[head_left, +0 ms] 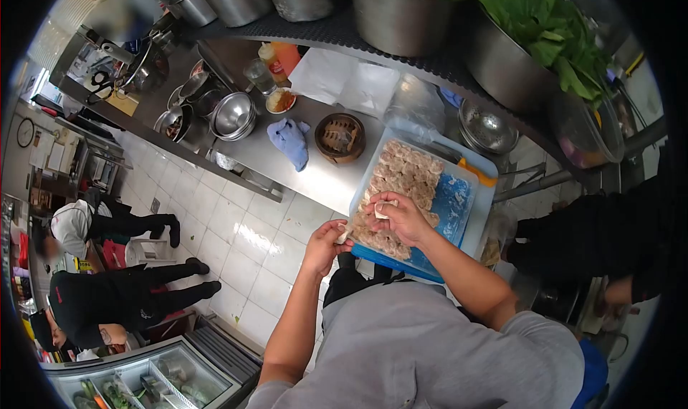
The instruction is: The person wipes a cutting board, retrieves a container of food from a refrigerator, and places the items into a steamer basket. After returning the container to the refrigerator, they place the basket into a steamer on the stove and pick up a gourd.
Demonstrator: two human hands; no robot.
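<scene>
The left hand pinches a pale dough piece beside the near-left corner of the tray, the right hand a second piece over the dumplings — both probably light, soft, easily torn, best held gently by the edges.

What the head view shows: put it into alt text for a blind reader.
A person's left hand and right hand each hold a small pale piece, the right one over a tray partly filled with lumpy pale food. Along the steel counter are a blue cloth and a round brown container; metal pots stand on a shelf above.
</scene>
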